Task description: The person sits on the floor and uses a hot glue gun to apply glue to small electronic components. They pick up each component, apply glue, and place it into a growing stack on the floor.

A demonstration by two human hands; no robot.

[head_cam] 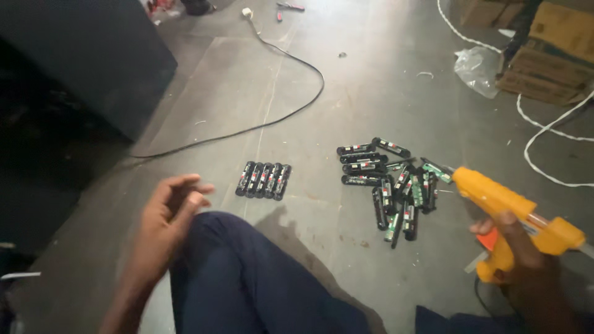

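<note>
Gripping the yellow glue gun (516,219) lower right in my right hand (526,260) — I'm leaving my left hand (170,207) loosely open, apparently empty, lower left.

Single head-mounted view, no second one to overlap. It looked steeply down and forward over the wearer's knee (247,272) at a grey floor (371,99). Near field: left hand (170,207) at 8 o'clock, right hand (526,266) at 4 o'clock. Floor ran out to cardboard boxes (550,55) at 2 o'clock and a dark cabinet (86,62) at 10.
</note>
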